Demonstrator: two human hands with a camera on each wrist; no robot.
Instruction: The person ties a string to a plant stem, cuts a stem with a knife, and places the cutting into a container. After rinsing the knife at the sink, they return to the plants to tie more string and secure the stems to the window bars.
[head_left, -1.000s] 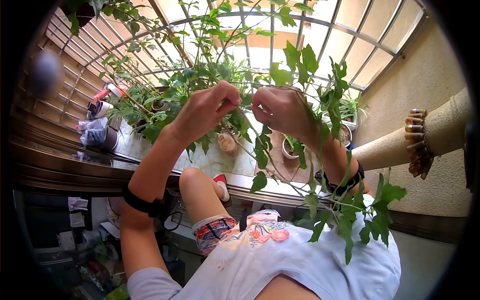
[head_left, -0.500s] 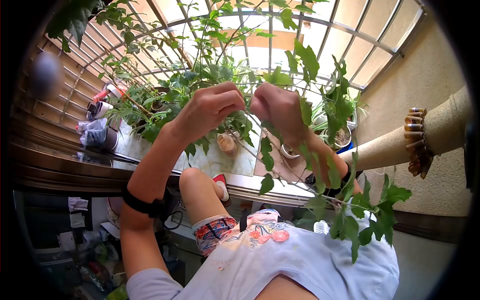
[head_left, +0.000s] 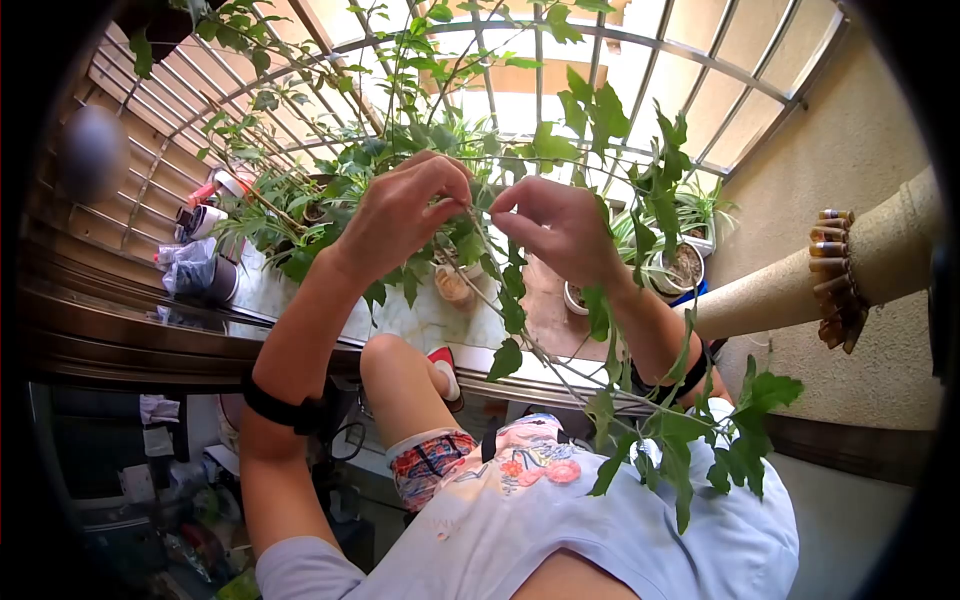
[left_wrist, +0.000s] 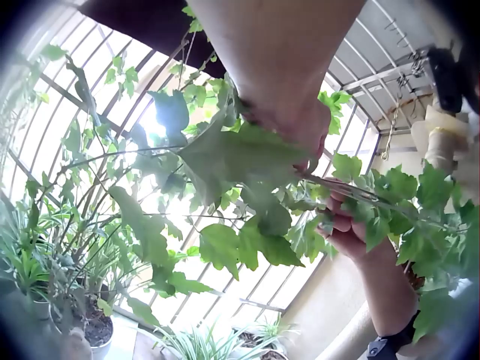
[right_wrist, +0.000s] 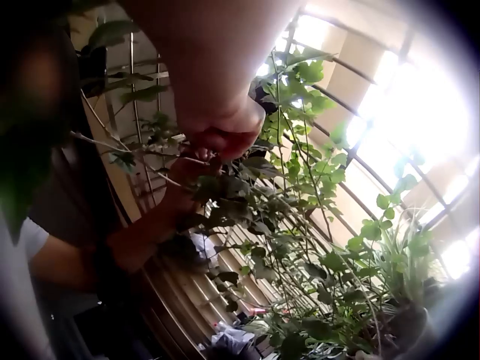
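A long leafy vine stem [head_left: 535, 345] runs from my fingers down past the right forearm to lobed leaves over the shirt. My left hand [head_left: 405, 210] pinches this stem between thumb and forefinger at its upper end. Just to the right, my right hand [head_left: 565, 225] has curled fingers, thumb and forefinger tips close together, a small gap from the left fingertips; I cannot tell if something thin is between them. In the left wrist view, the right hand [left_wrist: 349, 232] sits just below the stem [left_wrist: 360, 191], and a large leaf [left_wrist: 232, 161] partly covers the left hand.
Potted plants crowd the ledge [head_left: 400, 320] before a metal window grille [head_left: 700, 62]. A jar [head_left: 455, 287] and a white pot [head_left: 575, 298] stand below the hands. A thick pipe [head_left: 760, 300] with a ring of brown tubes [head_left: 838, 280] juts from the right wall. The window track crosses in front.
The hands, almost touching half a second ago, are now slightly apart, the right thumb and forefinger more visible. The vine's lower leaves have swung a little to the left.
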